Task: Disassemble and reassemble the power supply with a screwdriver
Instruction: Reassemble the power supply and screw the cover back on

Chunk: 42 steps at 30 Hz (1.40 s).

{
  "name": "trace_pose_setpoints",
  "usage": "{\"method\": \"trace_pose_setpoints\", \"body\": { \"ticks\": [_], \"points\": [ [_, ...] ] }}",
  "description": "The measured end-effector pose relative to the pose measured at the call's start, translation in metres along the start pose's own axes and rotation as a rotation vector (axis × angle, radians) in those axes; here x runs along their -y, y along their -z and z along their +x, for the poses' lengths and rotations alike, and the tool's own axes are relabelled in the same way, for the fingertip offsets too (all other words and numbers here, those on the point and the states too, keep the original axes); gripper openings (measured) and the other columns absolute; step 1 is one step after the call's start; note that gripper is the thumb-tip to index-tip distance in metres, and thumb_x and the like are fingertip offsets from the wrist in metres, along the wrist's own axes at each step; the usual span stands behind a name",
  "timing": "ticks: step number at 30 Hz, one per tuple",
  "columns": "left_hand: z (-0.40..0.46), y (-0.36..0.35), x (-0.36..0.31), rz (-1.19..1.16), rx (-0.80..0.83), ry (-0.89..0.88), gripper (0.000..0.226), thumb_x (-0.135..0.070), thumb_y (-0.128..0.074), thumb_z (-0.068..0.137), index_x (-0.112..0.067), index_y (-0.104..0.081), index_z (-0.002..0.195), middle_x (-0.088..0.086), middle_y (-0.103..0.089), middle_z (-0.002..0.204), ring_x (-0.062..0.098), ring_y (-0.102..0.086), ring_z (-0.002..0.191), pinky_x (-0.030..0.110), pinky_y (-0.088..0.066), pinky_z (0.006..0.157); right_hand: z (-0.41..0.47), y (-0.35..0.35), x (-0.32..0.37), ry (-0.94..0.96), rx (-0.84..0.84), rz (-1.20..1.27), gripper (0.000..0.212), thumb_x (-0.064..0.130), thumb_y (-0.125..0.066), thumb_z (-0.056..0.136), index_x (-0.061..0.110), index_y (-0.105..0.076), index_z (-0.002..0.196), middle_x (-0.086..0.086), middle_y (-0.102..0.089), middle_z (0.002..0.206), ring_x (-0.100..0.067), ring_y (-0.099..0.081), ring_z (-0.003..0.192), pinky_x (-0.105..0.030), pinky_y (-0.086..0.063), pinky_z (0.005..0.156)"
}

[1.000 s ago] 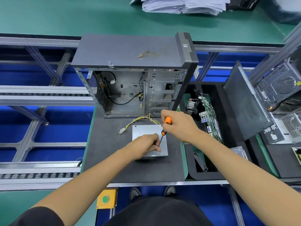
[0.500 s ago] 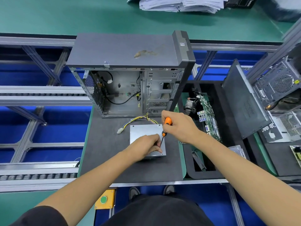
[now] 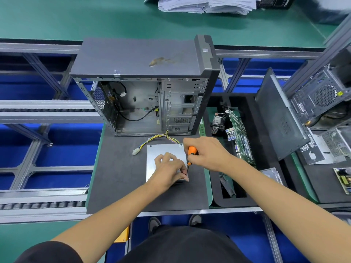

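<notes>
1. No text, brand, number or sign can be read anywhere.
2. The black box (image 3: 275, 2) beyond the open grey metal computer case (image 3: 144, 86), at the far edge of the green table, carries pale lettering, too small and cut off to make out.
3. The small label (image 3: 180, 145) on the flat silver metal power supply (image 3: 163, 150), in front of that case, is blurred.

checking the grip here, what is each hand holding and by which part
Right hand grips the screwdriver by its orange handle. Left hand rests on the power supply, fingertips steadying the shaft near the tip.
</notes>
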<state>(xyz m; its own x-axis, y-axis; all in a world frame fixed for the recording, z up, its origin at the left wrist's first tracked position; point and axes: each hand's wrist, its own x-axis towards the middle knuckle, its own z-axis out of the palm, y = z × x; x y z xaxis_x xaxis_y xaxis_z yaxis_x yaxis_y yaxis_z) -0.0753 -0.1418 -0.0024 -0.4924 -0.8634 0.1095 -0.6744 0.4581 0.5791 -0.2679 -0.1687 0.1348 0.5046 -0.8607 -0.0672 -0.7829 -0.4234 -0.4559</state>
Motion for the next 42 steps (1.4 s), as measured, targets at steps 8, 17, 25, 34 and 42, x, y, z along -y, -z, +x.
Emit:
{"method": "trace_pose_setpoints", "body": {
  "ticks": [8, 17, 25, 34, 42],
  "points": [
    [0.001, 0.003, -0.01, -0.208, 0.102, 0.104, 0.019, -0.037, -0.077, 0.086, -0.032, -0.059, 0.081, -0.022, -0.063, 0.079, 0.001, -0.052, 0.084, 0.031, -0.025, 0.093, -0.002, 0.002, -0.005, 0.005, -0.003, 0.007, 0.012, 0.041, -0.045, 0.069, 0.037, -0.039, 0.079, 0.007, -0.049, 0.057, -0.011, -0.045, 0.057, -0.029, -0.035, 0.052],
    [0.005, 0.011, -0.014, -0.305, 0.241, 0.188, 0.036, -0.028, -0.078, 0.086, -0.041, -0.045, 0.078, -0.031, -0.061, 0.08, -0.007, -0.057, 0.082, 0.038, -0.033, 0.095, -0.001, 0.004, -0.008, 0.01, -0.019, -0.014, 0.013, 0.042, -0.045, 0.071, 0.036, -0.044, 0.083, 0.009, -0.052, 0.06, -0.01, -0.049, 0.06, -0.03, -0.037, 0.055],
    [0.001, 0.017, -0.009, -0.235, 0.26, 0.172, 0.021, -0.028, -0.07, 0.094, -0.036, -0.052, 0.092, -0.025, -0.062, 0.082, -0.012, -0.055, 0.084, 0.036, -0.033, 0.093, -0.003, 0.002, -0.012, 0.027, -0.012, -0.032, 0.012, 0.04, -0.047, 0.072, 0.035, -0.044, 0.082, 0.008, -0.052, 0.059, -0.008, -0.049, 0.059, -0.028, -0.035, 0.054],
    [-0.008, 0.004, -0.012, -0.025, 0.039, 0.143, 0.011, -0.035, -0.077, 0.084, -0.034, -0.065, 0.087, -0.019, -0.057, 0.085, 0.004, -0.03, 0.095, 0.029, -0.018, 0.08, -0.002, -0.007, -0.009, 0.109, 0.036, -0.074, 0.013, 0.039, -0.047, 0.073, 0.039, -0.036, 0.08, 0.007, -0.051, 0.056, -0.013, -0.049, 0.058, -0.027, -0.027, 0.051],
    [-0.015, -0.005, -0.015, 0.08, -0.022, 0.082, 0.014, -0.046, -0.073, 0.086, -0.035, -0.068, 0.092, -0.024, -0.042, 0.088, 0.006, -0.023, 0.092, 0.027, -0.015, 0.079, -0.006, -0.014, -0.011, 0.172, 0.079, -0.118, 0.011, 0.037, -0.048, 0.075, 0.034, -0.039, 0.081, 0.011, -0.046, 0.055, -0.013, -0.047, 0.064, -0.024, -0.022, 0.053]
  ]
}}
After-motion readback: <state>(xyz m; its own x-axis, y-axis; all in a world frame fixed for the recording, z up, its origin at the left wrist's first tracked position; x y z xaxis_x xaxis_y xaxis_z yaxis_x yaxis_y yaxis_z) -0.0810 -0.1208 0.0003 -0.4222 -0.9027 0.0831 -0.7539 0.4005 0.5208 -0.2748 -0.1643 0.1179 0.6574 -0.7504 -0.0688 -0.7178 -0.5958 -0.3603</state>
